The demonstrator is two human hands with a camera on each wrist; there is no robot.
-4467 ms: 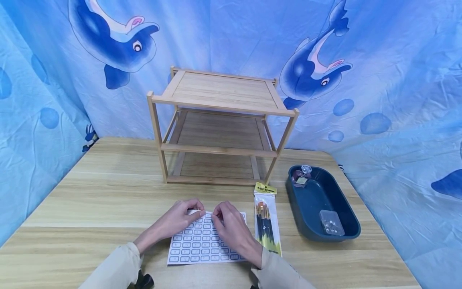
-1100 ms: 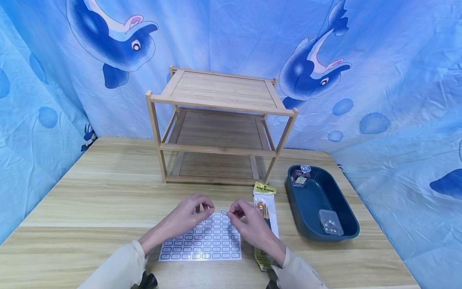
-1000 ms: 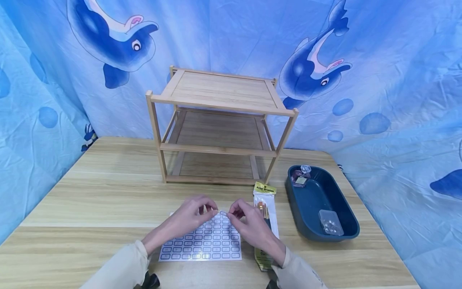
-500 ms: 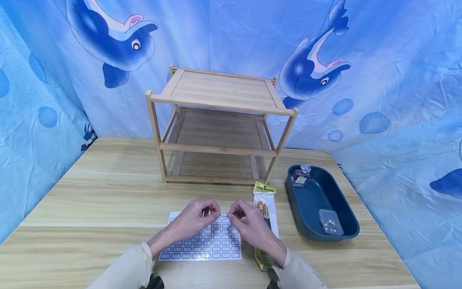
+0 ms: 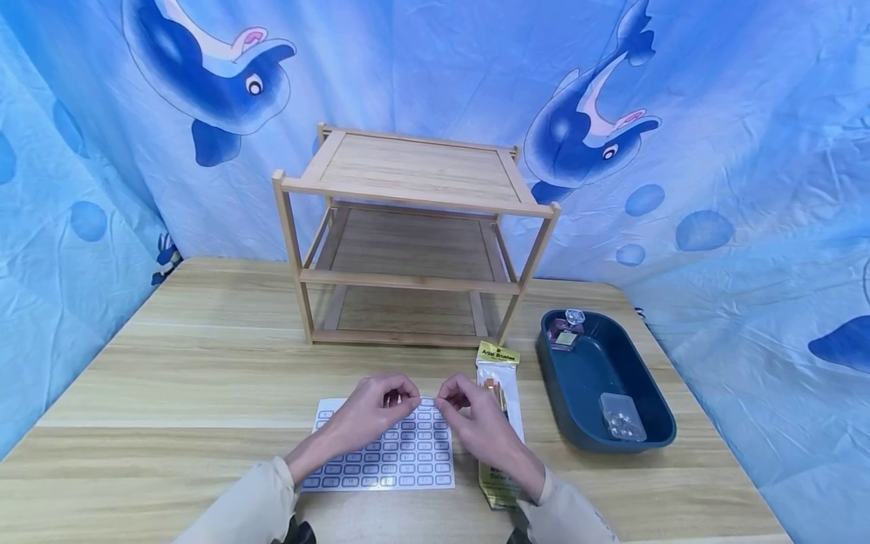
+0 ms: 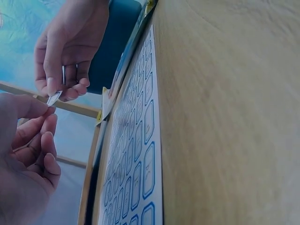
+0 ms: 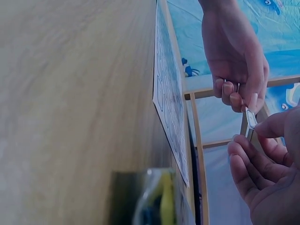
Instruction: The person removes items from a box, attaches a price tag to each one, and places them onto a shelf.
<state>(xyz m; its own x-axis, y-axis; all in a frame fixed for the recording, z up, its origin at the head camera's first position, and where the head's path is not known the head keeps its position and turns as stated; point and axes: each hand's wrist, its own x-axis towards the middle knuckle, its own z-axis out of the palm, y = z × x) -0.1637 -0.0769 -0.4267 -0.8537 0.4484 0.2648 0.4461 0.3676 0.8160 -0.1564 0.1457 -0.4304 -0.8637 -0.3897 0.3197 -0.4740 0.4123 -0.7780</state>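
A white sheet of blue-outlined labels (image 5: 381, 453) lies flat on the wooden table (image 5: 170, 355) in front of me. Just above its far edge my left hand (image 5: 402, 398) and right hand (image 5: 447, 397) meet fingertip to fingertip. Between them is one small peeled label (image 6: 54, 97), and both hands pinch it by an end. In the right wrist view the label (image 7: 251, 118) stands edge-on between the left hand's fingertips (image 7: 247, 101) and my right thumb. The sheet (image 6: 140, 154) runs along the table below them.
A pack of artist brushes (image 5: 498, 361) lies right of the sheet, partly under my right wrist. Further right, a dark blue tray (image 5: 578, 393) holds a small bottle (image 5: 566, 332) and a clear box (image 5: 621, 419). A three-tier wooden shelf (image 5: 414, 189) stands behind.
The right hand has peeled a label off the sheet and lifted it. The left hand has come over to it, and both hands now close on the label together.
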